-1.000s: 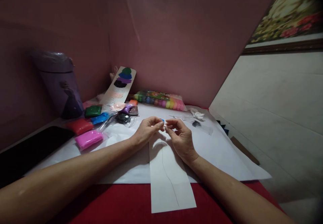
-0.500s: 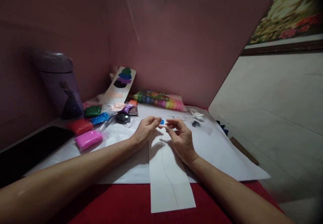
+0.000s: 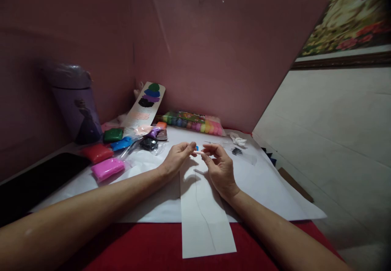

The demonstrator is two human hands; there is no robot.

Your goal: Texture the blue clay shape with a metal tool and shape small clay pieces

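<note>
My left hand [image 3: 177, 157] and my right hand [image 3: 218, 165] meet fingertip to fingertip above a white paper strip [image 3: 204, 214] with a thin pencil line on it. Both pinch a small pale piece of clay [image 3: 198, 152] stretched between them. A small blue piece of clay [image 3: 197, 147] shows just behind the fingertips; whether it is held or lies on the paper I cannot tell. The strip lies on a large white sheet [image 3: 275, 189] over a red tablecloth [image 3: 146, 246].
Bagged clay lumps lie at the left: pink [image 3: 107, 168], red [image 3: 96, 153], green [image 3: 112, 134], blue [image 3: 121, 143], black [image 3: 148, 144]. A clay multipack [image 3: 192, 121], a colour sample card [image 3: 146, 104], a purple bottle [image 3: 76, 104], a black phone [image 3: 33, 181] and white scraps [image 3: 238, 139] stand around. Pink boards wall the back.
The hands have drawn slightly apart and the pale clay now stretches between the fingertips. The view has shifted a little; nothing on the table has moved.
</note>
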